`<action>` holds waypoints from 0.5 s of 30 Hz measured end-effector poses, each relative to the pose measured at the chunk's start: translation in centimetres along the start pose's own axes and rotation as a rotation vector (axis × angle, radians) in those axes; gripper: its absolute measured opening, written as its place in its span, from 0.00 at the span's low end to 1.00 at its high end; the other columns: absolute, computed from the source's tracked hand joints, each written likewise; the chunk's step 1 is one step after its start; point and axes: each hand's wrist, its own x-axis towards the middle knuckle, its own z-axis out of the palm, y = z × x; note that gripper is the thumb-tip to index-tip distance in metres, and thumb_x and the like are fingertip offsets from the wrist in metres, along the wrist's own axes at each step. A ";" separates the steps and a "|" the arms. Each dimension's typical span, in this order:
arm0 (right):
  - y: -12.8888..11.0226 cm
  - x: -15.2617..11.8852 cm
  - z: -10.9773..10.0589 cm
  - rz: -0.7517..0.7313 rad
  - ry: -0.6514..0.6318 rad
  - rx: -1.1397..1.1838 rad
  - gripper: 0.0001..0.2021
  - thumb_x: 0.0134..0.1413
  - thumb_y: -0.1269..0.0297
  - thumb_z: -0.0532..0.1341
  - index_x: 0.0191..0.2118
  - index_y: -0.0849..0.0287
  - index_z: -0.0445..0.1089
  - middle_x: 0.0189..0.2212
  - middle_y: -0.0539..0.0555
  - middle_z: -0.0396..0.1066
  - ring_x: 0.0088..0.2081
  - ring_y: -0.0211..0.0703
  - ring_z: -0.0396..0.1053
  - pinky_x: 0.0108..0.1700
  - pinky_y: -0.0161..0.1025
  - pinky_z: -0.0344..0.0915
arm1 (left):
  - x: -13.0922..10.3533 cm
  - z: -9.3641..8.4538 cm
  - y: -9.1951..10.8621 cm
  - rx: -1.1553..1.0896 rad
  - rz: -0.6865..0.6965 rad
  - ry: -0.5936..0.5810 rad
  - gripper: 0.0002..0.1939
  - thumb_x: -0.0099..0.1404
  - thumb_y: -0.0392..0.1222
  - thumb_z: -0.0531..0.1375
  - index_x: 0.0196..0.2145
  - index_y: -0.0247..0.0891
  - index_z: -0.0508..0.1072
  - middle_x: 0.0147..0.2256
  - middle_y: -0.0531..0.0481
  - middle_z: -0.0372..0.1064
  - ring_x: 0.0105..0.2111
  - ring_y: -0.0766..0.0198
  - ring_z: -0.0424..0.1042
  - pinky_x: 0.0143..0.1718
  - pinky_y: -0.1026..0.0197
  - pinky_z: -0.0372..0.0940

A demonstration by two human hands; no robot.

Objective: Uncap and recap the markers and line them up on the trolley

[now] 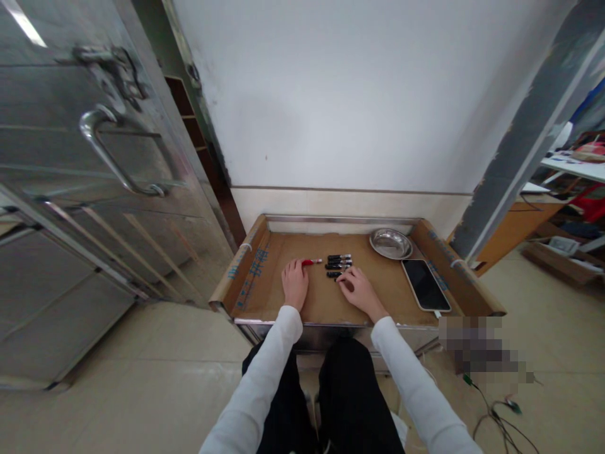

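Several black markers (339, 258) lie in a short stack of rows on the brown cardboard surface (326, 302), their silvery ends to the right. To their left lies a red marker (312, 261), its left end beside the fingertips of my left hand (295, 282), which rests flat on the cardboard. My right hand (362, 291) is at the lowest black marker (334, 274), thumb and index finger closed round its right end. The fingertips partly cover that end.
A round metal dish (391, 243) sits at the back right of the tray-like table. Nearer me on the right lies a phone (425, 285) with a white cable. Raised cardboard-covered edges (460, 280) flank the surface. A metal door (108, 145) stands left, a white wall (340, 94) behind.
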 end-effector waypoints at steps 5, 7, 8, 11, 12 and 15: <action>0.7 0.5 0.7 0.017 -0.059 -0.075 0.09 0.59 0.66 0.55 0.35 0.55 0.72 0.34 0.55 0.69 0.39 0.45 0.64 0.44 0.42 0.60 | 0.7 -0.7 -2.0 0.008 0.047 -0.105 0.08 0.65 0.37 0.53 0.40 0.38 0.71 0.42 0.44 0.69 0.43 0.54 0.66 0.43 0.54 0.61; 0.9 0.7 0.8 0.038 -0.066 -0.062 0.09 0.60 0.65 0.54 0.36 0.55 0.73 0.34 0.55 0.69 0.39 0.45 0.64 0.44 0.42 0.60 | 0.8 -1.0 -2.5 -0.067 0.053 -0.105 0.07 0.65 0.38 0.54 0.39 0.38 0.71 0.40 0.44 0.70 0.42 0.54 0.67 0.43 0.54 0.61; 1.0 0.8 0.8 0.055 -0.059 -0.040 0.09 0.60 0.64 0.54 0.36 0.55 0.73 0.35 0.55 0.70 0.40 0.45 0.65 0.44 0.43 0.60 | 0.8 -1.0 -2.7 -0.129 0.041 -0.097 0.07 0.65 0.37 0.55 0.38 0.38 0.72 0.39 0.45 0.70 0.42 0.55 0.67 0.44 0.54 0.62; 0.7 1.0 0.8 0.134 0.020 0.102 0.11 0.61 0.61 0.53 0.37 0.55 0.73 0.36 0.55 0.70 0.41 0.45 0.65 0.46 0.44 0.60 | 0.4 -1.4 -2.7 -0.388 -0.017 -0.091 0.07 0.65 0.37 0.55 0.38 0.37 0.72 0.37 0.46 0.70 0.38 0.60 0.69 0.42 0.57 0.64; 0.5 1.0 0.8 0.175 0.067 0.173 0.13 0.61 0.59 0.52 0.38 0.55 0.72 0.37 0.55 0.71 0.42 0.45 0.66 0.47 0.44 0.60 | 0.3 -1.5 -2.4 -0.470 -0.018 -0.109 0.07 0.65 0.37 0.55 0.38 0.37 0.72 0.37 0.47 0.71 0.37 0.62 0.70 0.40 0.58 0.65; -0.6 1.1 1.0 0.352 0.199 0.473 0.17 0.61 0.52 0.50 0.40 0.56 0.72 0.38 0.55 0.72 0.41 0.43 0.67 0.45 0.41 0.63 | -0.3 -2.4 -0.5 -0.609 0.079 -0.206 0.07 0.64 0.38 0.56 0.39 0.38 0.72 0.38 0.48 0.71 0.36 0.63 0.70 0.36 0.62 0.65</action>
